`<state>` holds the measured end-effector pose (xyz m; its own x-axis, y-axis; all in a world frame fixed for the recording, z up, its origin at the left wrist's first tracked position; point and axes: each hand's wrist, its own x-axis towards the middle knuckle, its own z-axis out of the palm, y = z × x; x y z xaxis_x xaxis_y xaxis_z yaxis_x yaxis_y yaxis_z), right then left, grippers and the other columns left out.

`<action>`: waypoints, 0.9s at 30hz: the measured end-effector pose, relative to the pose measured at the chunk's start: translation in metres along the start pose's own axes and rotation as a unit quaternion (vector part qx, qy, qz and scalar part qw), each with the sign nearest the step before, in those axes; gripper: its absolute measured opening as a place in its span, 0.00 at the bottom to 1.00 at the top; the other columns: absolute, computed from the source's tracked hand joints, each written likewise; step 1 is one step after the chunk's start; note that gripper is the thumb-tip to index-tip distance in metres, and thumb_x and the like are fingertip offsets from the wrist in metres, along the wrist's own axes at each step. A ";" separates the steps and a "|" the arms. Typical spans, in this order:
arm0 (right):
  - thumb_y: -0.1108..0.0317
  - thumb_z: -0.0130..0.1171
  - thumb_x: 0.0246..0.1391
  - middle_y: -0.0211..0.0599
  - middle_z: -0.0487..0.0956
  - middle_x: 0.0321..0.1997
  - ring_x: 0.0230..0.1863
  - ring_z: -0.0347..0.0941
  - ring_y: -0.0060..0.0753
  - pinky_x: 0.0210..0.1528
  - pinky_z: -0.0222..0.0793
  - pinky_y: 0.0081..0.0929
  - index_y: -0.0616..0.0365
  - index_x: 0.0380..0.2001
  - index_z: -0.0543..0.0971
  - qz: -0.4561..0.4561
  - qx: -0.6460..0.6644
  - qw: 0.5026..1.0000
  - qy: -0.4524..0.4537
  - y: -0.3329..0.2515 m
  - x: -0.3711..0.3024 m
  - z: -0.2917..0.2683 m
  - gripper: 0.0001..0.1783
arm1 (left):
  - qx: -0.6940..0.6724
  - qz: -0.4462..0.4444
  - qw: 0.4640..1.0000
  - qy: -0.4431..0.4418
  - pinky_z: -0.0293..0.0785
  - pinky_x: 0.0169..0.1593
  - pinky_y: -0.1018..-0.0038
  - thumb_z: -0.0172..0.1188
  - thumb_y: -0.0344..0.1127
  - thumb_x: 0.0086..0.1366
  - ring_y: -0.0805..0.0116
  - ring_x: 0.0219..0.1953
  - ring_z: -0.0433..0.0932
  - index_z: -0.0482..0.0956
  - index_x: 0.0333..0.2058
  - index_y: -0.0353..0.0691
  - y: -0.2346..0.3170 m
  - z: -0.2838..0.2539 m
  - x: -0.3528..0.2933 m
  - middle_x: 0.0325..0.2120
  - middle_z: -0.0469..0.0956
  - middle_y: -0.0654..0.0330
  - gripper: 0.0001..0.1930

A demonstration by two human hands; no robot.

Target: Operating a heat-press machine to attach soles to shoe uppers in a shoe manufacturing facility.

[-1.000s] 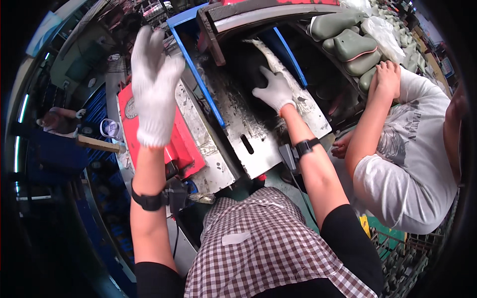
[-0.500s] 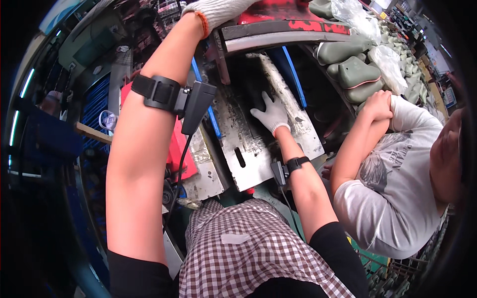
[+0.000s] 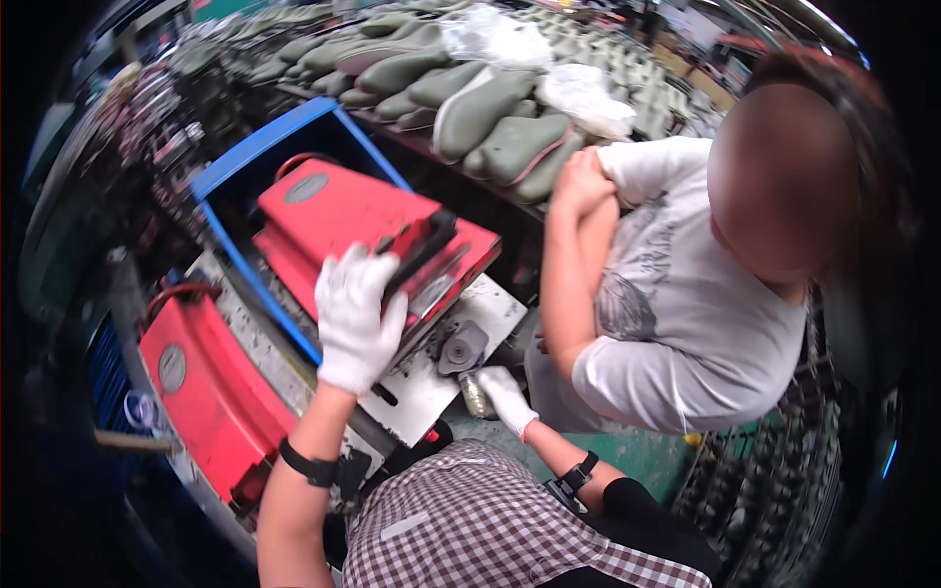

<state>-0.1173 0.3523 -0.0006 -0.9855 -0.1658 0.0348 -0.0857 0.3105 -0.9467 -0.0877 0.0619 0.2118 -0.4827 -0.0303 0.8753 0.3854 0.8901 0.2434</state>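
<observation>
My left hand [image 3: 358, 318], in a white knit glove, is beside the black handle [image 3: 421, 257] of a red metal lid [image 3: 338, 211]. Its fingers are spread, and the thumb stands apart. That lid lies lowered over a white, scuffed machine plate [image 3: 490, 306]. Also gloved, my right hand [image 3: 507, 400] is at the plate's near right corner, its fingers closed against a handle wrapped in shiny, crumpled film [image 3: 476, 395]. The glove hides part of this grip. Just above sits a round grey hub [image 3: 462, 349].
A second red lid [image 3: 211, 387] lies at the left. A blue frame [image 3: 263, 279] surrounds the near lid's far end. Grey-green foot-shaped forms [image 3: 500, 108] and clear plastic bags [image 3: 588, 98] cover the far bench. Close on the right stands a person with folded arms [image 3: 578, 245].
The raised red lid has come down over the plate. My left hand has lowered with it; my right hand has left the plate's inside for the wrapped handle. The view has shifted.
</observation>
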 end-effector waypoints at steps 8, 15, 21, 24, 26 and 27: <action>0.31 0.46 0.72 0.30 0.77 0.25 0.17 0.65 0.26 0.19 0.59 0.26 0.41 0.47 0.73 0.320 0.400 0.830 -0.220 -0.022 -0.023 -0.014 0.26 | -0.005 0.074 0.997 -0.037 0.68 0.58 0.38 0.65 0.26 0.48 0.41 0.59 0.73 0.71 0.58 0.44 -0.021 0.091 -0.098 0.53 0.75 0.53 0.34; 0.35 0.56 0.69 0.18 0.61 0.13 0.11 0.51 0.21 0.18 0.49 0.28 0.40 0.37 0.74 0.371 0.480 0.795 -0.002 -0.033 0.002 -0.019 0.22 | 0.020 0.072 0.996 -0.047 0.64 0.63 0.38 0.65 0.27 0.48 0.42 0.62 0.71 0.71 0.59 0.46 -0.033 0.112 -0.125 0.56 0.74 0.56 0.35; 0.58 0.52 0.75 0.21 0.71 0.28 0.27 0.68 0.22 0.34 0.69 0.33 0.43 0.41 0.72 0.153 0.522 0.826 0.152 -0.048 0.065 0.002 0.06 | 0.015 0.069 0.996 -0.053 0.62 0.64 0.37 0.65 0.27 0.48 0.42 0.64 0.70 0.72 0.60 0.47 -0.032 0.114 -0.124 0.58 0.74 0.56 0.36; 0.63 0.51 0.75 0.25 0.76 0.35 0.33 0.75 0.24 0.39 0.74 0.33 0.47 0.52 0.75 0.130 0.401 0.878 0.226 -0.061 0.050 0.022 0.08 | 0.001 0.056 0.996 -0.067 0.63 0.65 0.36 0.64 0.27 0.48 0.40 0.64 0.71 0.72 0.60 0.46 -0.033 0.102 -0.121 0.59 0.74 0.54 0.36; 0.69 0.51 0.72 0.30 0.79 0.44 0.42 0.80 0.27 0.47 0.77 0.31 0.53 0.62 0.74 0.114 0.333 0.905 0.239 -0.059 0.041 0.024 0.18 | -0.011 0.046 0.996 -0.076 0.64 0.65 0.37 0.63 0.26 0.49 0.38 0.63 0.71 0.73 0.60 0.44 -0.024 0.086 -0.114 0.58 0.75 0.53 0.35; 0.70 0.53 0.70 0.32 0.80 0.46 0.44 0.80 0.28 0.48 0.77 0.31 0.55 0.63 0.75 -0.002 0.177 0.946 0.272 -0.048 0.042 0.021 0.20 | -0.070 0.008 0.991 -0.117 0.66 0.65 0.39 0.62 0.25 0.49 0.35 0.62 0.72 0.74 0.58 0.42 -0.017 0.073 -0.107 0.58 0.75 0.50 0.33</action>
<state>-0.1511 0.3110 0.0396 -0.9232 0.3690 0.1075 -0.1308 -0.0387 -0.9907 -0.1004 0.0833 0.0831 -0.6391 0.1043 0.7620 0.4919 0.8170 0.3008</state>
